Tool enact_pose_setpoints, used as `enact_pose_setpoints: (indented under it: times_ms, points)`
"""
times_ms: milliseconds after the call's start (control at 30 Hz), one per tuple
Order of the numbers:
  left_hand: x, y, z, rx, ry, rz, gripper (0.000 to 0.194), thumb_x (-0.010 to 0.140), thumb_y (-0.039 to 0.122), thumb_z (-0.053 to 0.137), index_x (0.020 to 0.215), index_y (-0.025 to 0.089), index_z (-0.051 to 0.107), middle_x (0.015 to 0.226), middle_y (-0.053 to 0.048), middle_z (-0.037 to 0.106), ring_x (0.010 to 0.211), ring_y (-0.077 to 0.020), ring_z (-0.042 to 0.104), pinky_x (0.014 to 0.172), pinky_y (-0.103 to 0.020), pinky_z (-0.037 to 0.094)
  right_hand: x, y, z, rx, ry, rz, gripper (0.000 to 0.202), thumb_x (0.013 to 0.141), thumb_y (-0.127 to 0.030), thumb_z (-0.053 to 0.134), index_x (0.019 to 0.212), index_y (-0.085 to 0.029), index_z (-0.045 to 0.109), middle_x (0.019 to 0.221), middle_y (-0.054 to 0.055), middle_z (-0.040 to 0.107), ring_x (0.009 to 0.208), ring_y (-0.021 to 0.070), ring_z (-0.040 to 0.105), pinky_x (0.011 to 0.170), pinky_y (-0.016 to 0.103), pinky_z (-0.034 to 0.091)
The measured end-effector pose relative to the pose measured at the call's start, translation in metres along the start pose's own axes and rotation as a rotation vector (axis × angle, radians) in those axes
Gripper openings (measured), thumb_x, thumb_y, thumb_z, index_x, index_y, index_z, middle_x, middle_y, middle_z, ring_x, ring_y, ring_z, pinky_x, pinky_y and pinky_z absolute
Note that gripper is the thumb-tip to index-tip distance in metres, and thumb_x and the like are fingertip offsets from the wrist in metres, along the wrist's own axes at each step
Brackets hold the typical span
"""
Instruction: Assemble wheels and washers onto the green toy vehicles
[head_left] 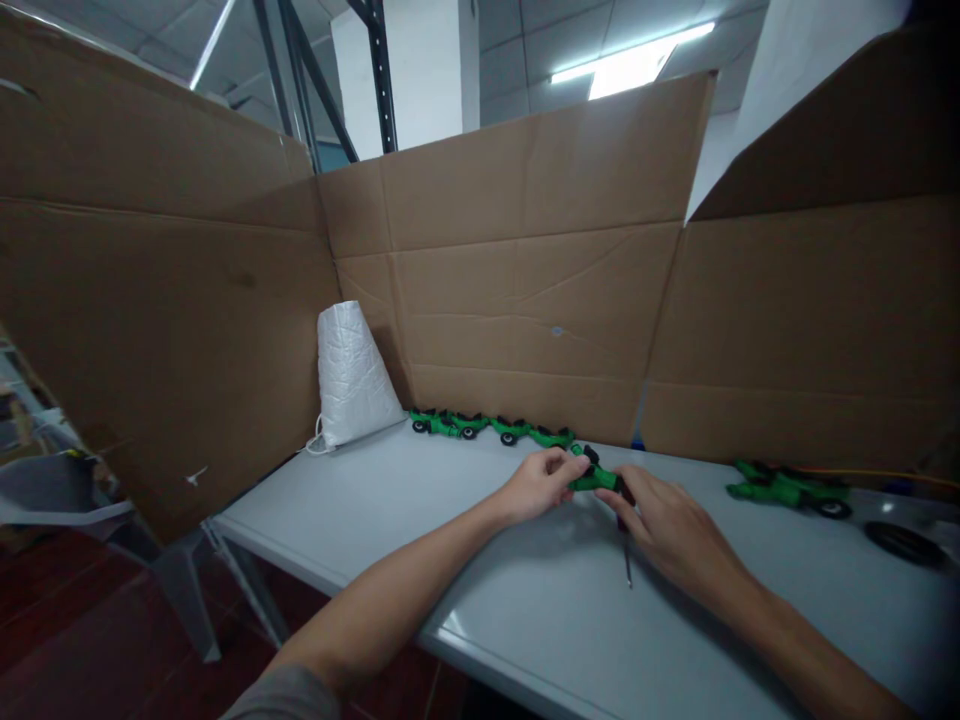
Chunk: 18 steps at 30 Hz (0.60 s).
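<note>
My left hand (pixel 546 482) is closed on one end of a small green toy vehicle (pixel 596 479) with black parts, held just above the white table (pixel 517 590). My right hand (pixel 671 515) is at the toy's other end, its fingers curled. From under those fingers a thin metal shaft (pixel 628 566) with a dark handle points down toward the table; it looks like a screwdriver. Most of the handle is hidden by the right hand. Whether the right fingertips also grip the toy is hard to make out.
Several similar green toy vehicles (pixel 508 430) line the table's back edge. More green toy parts (pixel 787 489) lie at the right, near a black ring (pixel 904 543). A silver padded bag (pixel 356 385) stands back left. Cardboard walls (pixel 525 300) enclose the table; a grey plastic chair (pixel 67 490) is left.
</note>
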<state>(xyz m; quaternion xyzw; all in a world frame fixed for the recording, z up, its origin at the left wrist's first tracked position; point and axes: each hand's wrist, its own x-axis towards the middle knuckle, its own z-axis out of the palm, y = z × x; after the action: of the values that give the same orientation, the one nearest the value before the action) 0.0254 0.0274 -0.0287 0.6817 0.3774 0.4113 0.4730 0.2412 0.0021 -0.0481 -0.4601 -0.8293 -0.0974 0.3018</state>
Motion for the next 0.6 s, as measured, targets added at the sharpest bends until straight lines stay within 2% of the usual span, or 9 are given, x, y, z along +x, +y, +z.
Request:
enact_pose_setpoints:
  times_ms: [133, 300, 600]
  points:
    - [0.0028, -0.0038, -0.0025, 0.06, -0.029, -0.045, 0.064, 0.088, 0.076, 0.054, 0.091, 0.013, 0.061, 0.061, 0.004, 0.054, 0.049, -0.0079, 0.044, 0.05, -0.022, 0.033, 0.0009, 0.0003, 0.0004, -0.059, -0.021, -0.005, 0.033, 0.107, -0.049, 0.036, 0.093, -0.023, 0.052, 0.086, 0.009, 0.069, 0.081, 0.0262, 0.064, 0.073, 0.036, 0.038]
    - [0.0039, -0.0056, -0.0033, 0.117, -0.069, -0.016, 0.065, 0.089, 0.074, 0.052, 0.097, 0.011, 0.063, 0.065, 0.003, 0.057, 0.049, -0.0083, 0.047, 0.049, -0.022, 0.033, 0.001, 0.0008, -0.0036, -0.115, -0.072, -0.021, 0.032, 0.109, -0.042, 0.032, 0.094, -0.022, 0.052, 0.086, 0.009, 0.071, 0.08, 0.0254, 0.066, 0.073, 0.035, 0.034]
    - [0.004, -0.0027, -0.0023, 0.164, -0.036, 0.033, 0.059, 0.092, 0.07, 0.051, 0.09, 0.013, 0.062, 0.063, 0.003, 0.054, 0.048, -0.008, 0.045, 0.048, -0.021, 0.033, 0.0019, 0.0046, 0.0011, -0.139, -0.104, 0.014, 0.035, 0.108, -0.047, 0.035, 0.098, -0.02, 0.055, 0.085, 0.01, 0.074, 0.079, 0.0267, 0.067, 0.072, 0.035, 0.034]
